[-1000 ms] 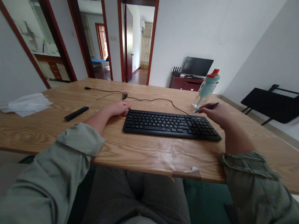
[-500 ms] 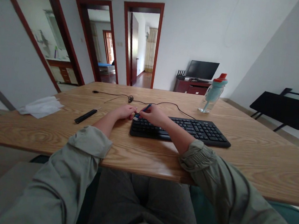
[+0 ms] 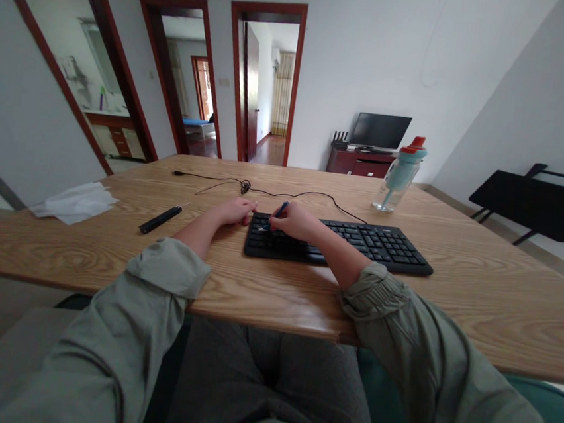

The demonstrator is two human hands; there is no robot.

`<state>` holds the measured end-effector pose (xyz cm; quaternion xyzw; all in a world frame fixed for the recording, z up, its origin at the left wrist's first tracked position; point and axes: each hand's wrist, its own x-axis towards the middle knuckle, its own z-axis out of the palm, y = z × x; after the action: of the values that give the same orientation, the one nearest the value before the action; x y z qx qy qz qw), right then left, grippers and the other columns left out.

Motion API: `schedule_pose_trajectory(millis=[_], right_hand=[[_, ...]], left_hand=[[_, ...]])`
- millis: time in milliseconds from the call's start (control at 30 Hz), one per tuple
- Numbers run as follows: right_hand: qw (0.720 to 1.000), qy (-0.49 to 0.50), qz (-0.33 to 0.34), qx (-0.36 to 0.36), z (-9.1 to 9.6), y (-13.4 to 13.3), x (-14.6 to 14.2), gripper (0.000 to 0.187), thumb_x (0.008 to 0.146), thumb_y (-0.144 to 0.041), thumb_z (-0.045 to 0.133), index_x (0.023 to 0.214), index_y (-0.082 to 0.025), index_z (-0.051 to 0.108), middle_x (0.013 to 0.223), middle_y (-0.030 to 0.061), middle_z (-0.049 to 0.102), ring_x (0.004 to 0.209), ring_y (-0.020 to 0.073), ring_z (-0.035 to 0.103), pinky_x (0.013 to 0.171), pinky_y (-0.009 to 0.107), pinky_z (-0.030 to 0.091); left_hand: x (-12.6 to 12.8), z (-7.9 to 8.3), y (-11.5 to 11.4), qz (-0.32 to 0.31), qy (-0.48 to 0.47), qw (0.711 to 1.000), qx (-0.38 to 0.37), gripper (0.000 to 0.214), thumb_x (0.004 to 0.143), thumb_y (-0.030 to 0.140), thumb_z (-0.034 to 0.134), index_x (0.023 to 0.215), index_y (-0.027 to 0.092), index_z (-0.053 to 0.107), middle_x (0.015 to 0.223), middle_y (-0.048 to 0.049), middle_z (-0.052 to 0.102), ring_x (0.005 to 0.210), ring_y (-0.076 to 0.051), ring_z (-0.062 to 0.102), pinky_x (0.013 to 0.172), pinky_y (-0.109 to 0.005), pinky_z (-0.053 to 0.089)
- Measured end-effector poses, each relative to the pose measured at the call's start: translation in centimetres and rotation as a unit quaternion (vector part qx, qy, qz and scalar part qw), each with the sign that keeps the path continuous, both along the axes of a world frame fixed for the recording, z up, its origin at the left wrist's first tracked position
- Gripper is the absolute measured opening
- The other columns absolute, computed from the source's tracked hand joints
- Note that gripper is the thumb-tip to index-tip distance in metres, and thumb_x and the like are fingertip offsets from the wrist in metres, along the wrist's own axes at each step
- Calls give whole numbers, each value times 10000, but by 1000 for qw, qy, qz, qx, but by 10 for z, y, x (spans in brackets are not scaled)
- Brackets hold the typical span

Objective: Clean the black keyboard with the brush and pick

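A black keyboard (image 3: 358, 244) lies on the wooden table (image 3: 265, 283), its cable (image 3: 284, 192) trailing toward the far edge. My right hand (image 3: 295, 220) is closed on a thin blue tool (image 3: 278, 210) shaped like a pen, its tip down on the keys at the keyboard's left end. My left hand (image 3: 235, 209) rests curled on the table, fingers against the keyboard's left edge. What it holds, if anything, is hidden.
A black pen-like stick (image 3: 160, 219) lies left of my arm. White tissue (image 3: 76, 202) sits near the left table edge. A clear bottle with a red cap (image 3: 399, 175) stands behind the keyboard. A black folding table (image 3: 537, 203) leans at the right wall.
My right hand carried the blue tool from beside the bottle across to the keyboard's left end, then lowered its tip onto the keys. The left hand stayed put.
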<state>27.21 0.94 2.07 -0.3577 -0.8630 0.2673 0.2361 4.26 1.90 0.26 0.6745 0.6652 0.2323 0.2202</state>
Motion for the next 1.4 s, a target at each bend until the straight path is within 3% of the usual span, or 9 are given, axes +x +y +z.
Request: schedule_pose_trajectory(millis=[200, 500, 700, 1067, 1400], right_hand=[[998, -40, -52, 5, 7, 6, 32, 210, 780, -246, 612, 751, -113, 771, 598, 27, 644, 513, 102, 461, 480, 252, 292], [997, -40, -72, -12, 3, 24, 87, 159, 769, -209, 625, 767, -114, 753, 738, 54, 723, 618, 125, 571, 549, 228, 396], [992, -88, -95, -3, 13, 23, 118, 142, 784, -207, 631, 735, -128, 738, 731, 54, 723, 633, 140, 587, 549, 237, 406], [959, -193, -208, 19, 17, 36, 166, 130, 791, -247, 680, 837, -155, 761, 798, 85, 752, 720, 188, 665, 619, 259, 468], [927, -204, -314, -14, 11, 46, 232, 101, 788, -245, 724, 806, -147, 743, 840, 90, 740, 742, 197, 660, 678, 286, 477]], left_hand=[[0, 1, -1, 0, -18, 1000, -20, 432, 974, 457, 368, 1046, 149, 663, 626, -22, 589, 471, -127, 444, 467, -250, 339], [4, 4, -4, 8, -24, 999, -26, 444, 974, 432, 365, 1065, 118, 666, 607, -18, 576, 451, -120, 433, 459, -245, 341], [2, 3, -3, 7, -23, 999, -27, 438, 960, 461, 378, 1044, 136, 659, 625, -19, 582, 452, -124, 433, 446, -249, 327], [-2, 1, -2, 1, -16, 1000, -21, 432, 939, 484, 382, 1031, 157, 649, 644, -17, 591, 474, -136, 449, 452, -259, 337], [-2, 0, 0, 2, -19, 1000, -23, 417, 940, 494, 404, 1014, 166, 652, 633, -15, 587, 472, -127, 436, 466, -245, 340]])
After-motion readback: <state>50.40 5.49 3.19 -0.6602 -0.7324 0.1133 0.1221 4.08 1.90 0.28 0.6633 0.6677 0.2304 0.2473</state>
